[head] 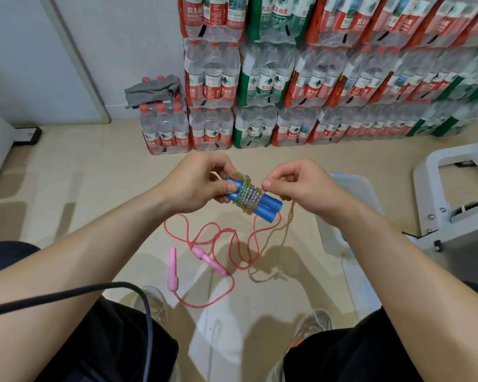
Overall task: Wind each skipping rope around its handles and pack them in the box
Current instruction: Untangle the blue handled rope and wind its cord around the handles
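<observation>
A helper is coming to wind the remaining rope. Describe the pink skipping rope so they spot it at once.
Start at the wall of stacked water bottle packs; on the beige floor in front of it, just ahead of the person's shoes, lies the pink skipping rope. Unlike the blue-handled rope that the left hand grips and the right hand pinches, it sprawls unwound, with slim pink handles.

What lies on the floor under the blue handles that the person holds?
An unwound pink skipping rope with two pink handles. The multicoloured rope hangs from the blue handles beside it. The forearms cover the floor on both sides.
</observation>
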The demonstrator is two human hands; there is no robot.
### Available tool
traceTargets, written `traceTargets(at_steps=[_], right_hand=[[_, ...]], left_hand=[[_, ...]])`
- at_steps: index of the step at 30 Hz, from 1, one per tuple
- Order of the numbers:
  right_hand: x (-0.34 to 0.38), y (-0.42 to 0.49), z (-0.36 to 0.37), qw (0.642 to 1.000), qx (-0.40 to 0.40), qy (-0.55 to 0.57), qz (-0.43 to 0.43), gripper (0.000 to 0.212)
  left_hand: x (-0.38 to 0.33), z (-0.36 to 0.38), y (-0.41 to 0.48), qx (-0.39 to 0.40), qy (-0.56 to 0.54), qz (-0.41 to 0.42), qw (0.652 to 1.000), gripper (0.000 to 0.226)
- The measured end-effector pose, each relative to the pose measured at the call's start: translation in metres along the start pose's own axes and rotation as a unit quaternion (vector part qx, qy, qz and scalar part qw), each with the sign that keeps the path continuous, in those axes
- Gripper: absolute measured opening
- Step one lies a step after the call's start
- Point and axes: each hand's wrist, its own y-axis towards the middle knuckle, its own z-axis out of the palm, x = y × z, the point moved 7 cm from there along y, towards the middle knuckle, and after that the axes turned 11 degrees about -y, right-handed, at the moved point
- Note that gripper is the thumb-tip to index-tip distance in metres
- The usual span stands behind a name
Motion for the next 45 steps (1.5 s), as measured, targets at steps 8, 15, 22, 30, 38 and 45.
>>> traceTargets(at_steps=[8,15,22,30,38,45], right_hand=[[-0.018,0.000,0.018,0.974,0.007,0.209,0.089,0.022],[-0.030,-0.005,0.066,0.974,0.003,0.175,0.143,0.032],[-0.010,-0.013,0.076,0.997,-0.007,-0.014,0.081,0.029],[0.020,-0.011,0.035,0.952,-0.130,-0.276,-0.030,0.028],[0.013,-0.004,-0.001,0.990,-0.092,-0.097,-0.038,0.019],[0.008,-0.004,-0.001,0.997,-0.037,0.064,-0.028,0.010]], left_hand=[[0.003,0.003,-0.010,0.008,-0.232,-0.054,0.971,0.011],[0.025,-0.011,-0.012,-0.115,-0.286,-0.094,0.947,0.007],[0.040,-0.047,-0.008,-0.287,-0.072,-0.089,0.951,0.015],[0.020,-0.033,0.003,-0.177,0.149,-0.016,0.973,0.012],[0.008,-0.016,0.002,-0.023,-0.004,-0.015,1.000,0.014],[0.010,-0.016,-0.004,0.034,-0.124,-0.060,0.990,0.013]])
